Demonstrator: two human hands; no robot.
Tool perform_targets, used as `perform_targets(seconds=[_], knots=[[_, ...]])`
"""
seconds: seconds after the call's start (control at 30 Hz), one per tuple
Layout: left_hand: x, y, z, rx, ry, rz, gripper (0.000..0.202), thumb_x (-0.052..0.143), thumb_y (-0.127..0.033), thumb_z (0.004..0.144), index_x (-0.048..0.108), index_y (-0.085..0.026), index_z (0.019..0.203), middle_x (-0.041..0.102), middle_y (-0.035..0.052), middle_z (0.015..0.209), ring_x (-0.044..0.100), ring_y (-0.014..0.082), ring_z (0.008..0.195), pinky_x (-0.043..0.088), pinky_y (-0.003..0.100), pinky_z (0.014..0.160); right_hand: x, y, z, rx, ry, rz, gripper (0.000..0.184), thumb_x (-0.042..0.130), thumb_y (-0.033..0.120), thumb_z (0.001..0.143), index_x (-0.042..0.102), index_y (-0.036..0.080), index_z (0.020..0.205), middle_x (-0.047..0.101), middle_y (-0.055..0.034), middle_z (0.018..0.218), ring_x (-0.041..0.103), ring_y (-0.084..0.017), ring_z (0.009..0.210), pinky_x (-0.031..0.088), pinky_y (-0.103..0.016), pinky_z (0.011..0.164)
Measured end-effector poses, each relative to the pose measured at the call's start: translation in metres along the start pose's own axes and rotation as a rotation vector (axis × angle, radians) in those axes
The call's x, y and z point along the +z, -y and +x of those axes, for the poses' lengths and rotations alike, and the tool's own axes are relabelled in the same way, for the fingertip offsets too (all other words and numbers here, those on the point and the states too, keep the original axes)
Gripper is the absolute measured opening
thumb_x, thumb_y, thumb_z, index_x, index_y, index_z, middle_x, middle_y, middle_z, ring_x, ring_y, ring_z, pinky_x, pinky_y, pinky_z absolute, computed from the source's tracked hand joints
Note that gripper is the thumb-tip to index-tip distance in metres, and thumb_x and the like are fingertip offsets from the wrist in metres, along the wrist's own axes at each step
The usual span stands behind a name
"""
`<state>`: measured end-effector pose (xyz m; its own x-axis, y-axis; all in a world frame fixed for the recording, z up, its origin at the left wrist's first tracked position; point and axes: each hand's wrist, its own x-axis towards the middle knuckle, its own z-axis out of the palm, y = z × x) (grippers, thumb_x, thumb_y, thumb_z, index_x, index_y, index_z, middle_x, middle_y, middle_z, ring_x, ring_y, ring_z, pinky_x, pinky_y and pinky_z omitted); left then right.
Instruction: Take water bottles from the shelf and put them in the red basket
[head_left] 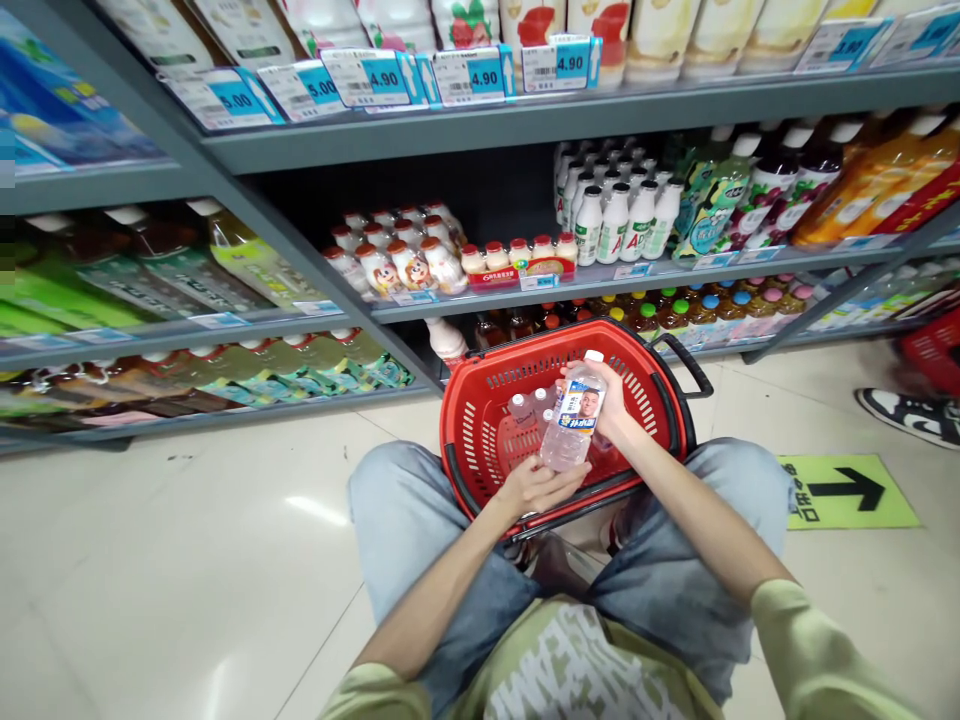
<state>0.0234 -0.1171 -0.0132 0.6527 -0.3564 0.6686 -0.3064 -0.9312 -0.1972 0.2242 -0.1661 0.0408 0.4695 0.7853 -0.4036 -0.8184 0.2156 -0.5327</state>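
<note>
A clear plastic drink bottle (576,415) with a white cap and a blue-and-white label is held tilted above the red shopping basket (459,400). My left hand (541,484) cradles its base, fingers wrapped under it. Near its neck and upper side, my right hand (611,395) grips it, partly hidden behind the bottle. Inside the basket, several similar white-capped bottles (523,408) stand at the left, partly covered by the held one. The basket sits on the floor between my bent knees, its black handle (694,365) sticking out at the right.
Shelves hold small white bottles (616,225), red-capped bottles (409,250) and juice bottles (885,180). The grey shelf edge (450,135) with price tags runs above. A white bottle (448,342) stands at the lower shelf's left. Another person's shoe (911,415) and a green arrow floor sign (855,490) are at right.
</note>
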Motion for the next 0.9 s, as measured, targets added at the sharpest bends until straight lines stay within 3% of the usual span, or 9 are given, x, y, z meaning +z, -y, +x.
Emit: perform_targets(seconds=[0.13, 0.23, 0.4, 0.53, 0.63, 0.7, 0.8, 0.9], knots=[[0.004, 0.000, -0.009, -0.187, 0.162, -0.308, 0.037, 0.052, -0.012, 0.104, 0.069, -0.037, 0.126, 0.075, -0.0053, 0.124, 0.064, 0.0133, 0.061, 0.049, 0.031, 0.053, 0.001, 0.000, 0.000, -0.005, -0.022, -0.003, 0.024, 0.073, 0.041, 0.081, 0.071, 0.017, 0.081, 0.077, -0.0049, 0.080, 0.072, -0.021, 0.066, 0.059, -0.030, 0.059], [0.006, 0.000, -0.012, -0.237, 0.163, -0.381, 0.041, 0.054, -0.013, 0.103, 0.065, -0.039, 0.133, 0.074, -0.0049, 0.126, 0.067, 0.0138, 0.067, 0.051, 0.030, 0.056, 0.001, 0.000, 0.002, -0.008, -0.018, 0.014, 0.024, 0.075, 0.043, 0.081, 0.070, 0.020, 0.082, 0.077, -0.0041, 0.079, 0.074, -0.022, 0.070, 0.061, -0.032, 0.062], [0.007, 0.001, -0.016, -0.198, 0.089, -0.279, 0.046, 0.057, -0.010, 0.101, 0.063, -0.040, 0.136, 0.076, -0.0053, 0.124, 0.067, 0.0141, 0.073, 0.048, 0.031, 0.058, -0.001, -0.002, 0.004, -0.028, -0.025, -0.003, 0.025, 0.077, 0.044, 0.079, 0.070, 0.020, 0.082, 0.077, -0.0036, 0.082, 0.074, -0.022, 0.073, 0.061, -0.031, 0.064], [0.013, 0.004, -0.024, -0.229, -0.142, -0.061, 0.040, 0.063, -0.008, 0.096, 0.068, -0.032, 0.128, 0.079, 0.0025, 0.111, 0.063, 0.0157, 0.071, 0.049, 0.030, 0.060, 0.000, 0.000, 0.002, -0.060, -0.020, -0.010, 0.023, 0.078, 0.041, 0.078, 0.070, 0.020, 0.080, 0.077, -0.0026, 0.081, 0.074, -0.021, 0.074, 0.062, -0.032, 0.068], [0.018, 0.005, -0.027, -0.400, -0.298, -0.042, 0.029, 0.074, -0.024, 0.094, 0.068, -0.024, 0.122, 0.070, 0.0097, 0.109, 0.066, 0.0187, 0.082, 0.056, 0.030, 0.066, 0.004, 0.003, 0.000, -0.097, 0.010, -0.007, 0.021, 0.078, 0.039, 0.079, 0.069, 0.021, 0.082, 0.078, -0.0023, 0.084, 0.075, -0.022, 0.079, 0.062, -0.033, 0.073], [0.020, 0.004, -0.023, -0.562, -0.354, -0.103, 0.042, 0.081, -0.033, 0.086, 0.065, -0.021, 0.123, 0.065, 0.0107, 0.111, 0.068, 0.0222, 0.092, 0.061, 0.034, 0.073, 0.006, 0.005, -0.001, -0.114, 0.042, 0.001, 0.020, 0.078, 0.038, 0.080, 0.069, 0.021, 0.084, 0.079, -0.0028, 0.089, 0.075, -0.022, 0.083, 0.062, -0.033, 0.076], [0.021, 0.001, -0.015, -0.846, -0.388, -0.235, 0.061, 0.087, -0.034, 0.072, 0.061, -0.020, 0.125, 0.060, 0.0105, 0.115, 0.066, 0.0279, 0.105, 0.063, 0.039, 0.079, 0.005, 0.006, -0.001, -0.125, 0.101, -0.002, 0.019, 0.079, 0.036, 0.079, 0.069, 0.022, 0.088, 0.079, -0.0027, 0.095, 0.076, -0.023, 0.090, 0.061, -0.035, 0.079], [0.027, -0.006, -0.013, -1.111, -0.368, -0.546, 0.068, 0.086, -0.035, 0.068, 0.057, -0.019, 0.128, 0.059, 0.0126, 0.122, 0.069, 0.0281, 0.103, 0.064, 0.035, 0.072, 0.002, 0.006, 0.002, -0.125, 0.128, -0.015, 0.021, 0.082, 0.033, 0.075, 0.070, 0.022, 0.089, 0.080, -0.0017, 0.097, 0.076, -0.023, 0.094, 0.061, -0.034, 0.082]])
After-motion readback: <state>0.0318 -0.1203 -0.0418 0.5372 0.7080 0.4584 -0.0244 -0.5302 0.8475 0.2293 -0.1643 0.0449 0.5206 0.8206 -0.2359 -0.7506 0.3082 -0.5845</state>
